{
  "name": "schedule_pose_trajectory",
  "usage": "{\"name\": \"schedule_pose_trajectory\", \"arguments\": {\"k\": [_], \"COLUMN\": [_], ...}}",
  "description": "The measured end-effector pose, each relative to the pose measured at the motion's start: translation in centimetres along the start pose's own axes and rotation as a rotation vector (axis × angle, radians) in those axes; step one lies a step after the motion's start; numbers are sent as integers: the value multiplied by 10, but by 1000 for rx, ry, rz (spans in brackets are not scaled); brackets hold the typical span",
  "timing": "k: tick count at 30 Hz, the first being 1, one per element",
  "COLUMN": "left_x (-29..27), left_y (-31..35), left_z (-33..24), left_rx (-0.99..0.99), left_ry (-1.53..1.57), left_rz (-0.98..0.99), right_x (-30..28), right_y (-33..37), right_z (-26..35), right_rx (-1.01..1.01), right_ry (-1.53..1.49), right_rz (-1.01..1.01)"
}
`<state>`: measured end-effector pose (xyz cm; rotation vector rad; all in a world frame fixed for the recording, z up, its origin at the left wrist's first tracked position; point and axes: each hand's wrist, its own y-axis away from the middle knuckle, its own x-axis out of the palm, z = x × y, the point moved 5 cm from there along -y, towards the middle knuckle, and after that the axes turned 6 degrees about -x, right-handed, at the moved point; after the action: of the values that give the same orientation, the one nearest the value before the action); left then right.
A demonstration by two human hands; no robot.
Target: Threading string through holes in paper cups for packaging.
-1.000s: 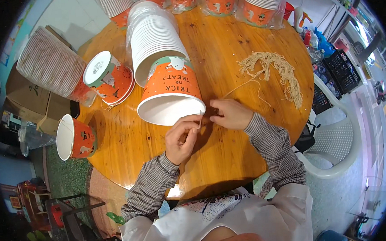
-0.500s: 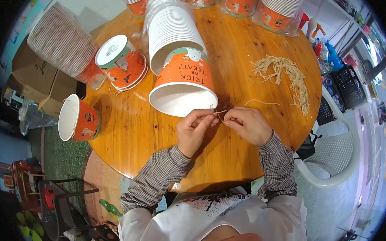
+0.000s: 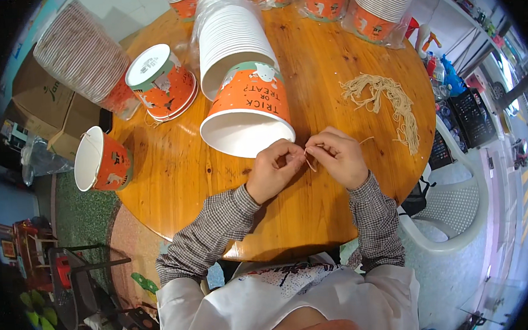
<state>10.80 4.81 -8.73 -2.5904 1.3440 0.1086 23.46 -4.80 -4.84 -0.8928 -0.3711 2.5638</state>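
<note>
My left hand and my right hand meet just beyond the rim of an orange paper bucket. Both are closed, pinching a thin beige cord between thumbs and fingers. One cord end hangs below the fingertips; another sticks out past my right hand. The bucket lies on its side with its white mouth toward me, close to my left fingers. Whether the cord passes through the bucket's rim is hidden. A loose bunch of similar cords lies to the right on the table.
Behind the bucket lies a nested stack of white-rimmed buckets in plastic. On the left of the round wooden table, an upturned bucket and a tilted bucket with a cord stand. More wrapped stacks line the far edge; a white chair is at right.
Both hands have drawn closer together, their fingertips now nearly touching around the cord. My right hand has shifted slightly left and farther from me. The whole view has moved a little.
</note>
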Motion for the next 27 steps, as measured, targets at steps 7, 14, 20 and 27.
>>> {"name": "schedule_pose_trajectory", "arguments": {"k": [7, 14, 20, 27], "left_x": [-6, -7, -12, -21], "left_y": [1, 5, 4, 4], "left_z": [23, 22, 21, 13], "left_rx": [-247, -283, -216, -242], "left_ry": [585, 649, 558, 281], "left_rz": [-30, -59, -60, -46], "right_x": [2, 17, 11, -7], "right_y": [2, 12, 12, 10], "right_z": [-22, -12, -22, -11], "right_rx": [-34, 235, 191, -83], "right_ry": [-330, -320, -364, 45], "right_rz": [-148, 14, -183, -320]}}
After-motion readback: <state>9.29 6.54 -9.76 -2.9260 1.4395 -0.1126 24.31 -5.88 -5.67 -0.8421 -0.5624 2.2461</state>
